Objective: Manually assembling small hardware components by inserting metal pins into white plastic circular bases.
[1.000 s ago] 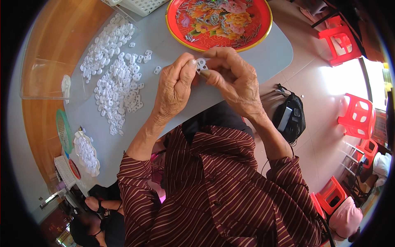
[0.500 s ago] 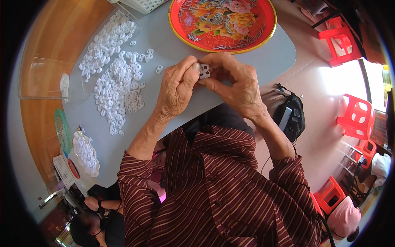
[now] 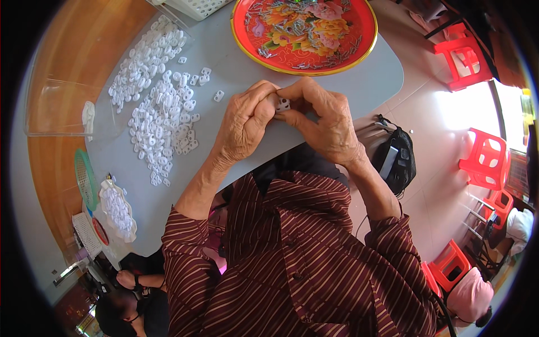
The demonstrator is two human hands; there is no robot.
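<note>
Left hand (image 3: 241, 126) and right hand (image 3: 328, 123) closed, fingertips pinching white holed plastic piece (image 3: 283, 105) between them. Loose white pieces (image 3: 160, 115) left of left hand; red floral tray (image 3: 306, 72) with silvery pins (image 3: 297, 27) beyond both. Best: pinch evenly, piece square, thumbs clear of holes.

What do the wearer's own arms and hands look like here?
The left hand and right hand are bare, without gloves. The forearms are uncovered too, up to the loose sleeves of a dark maroon shirt with thin, light tan stripes.
</note>
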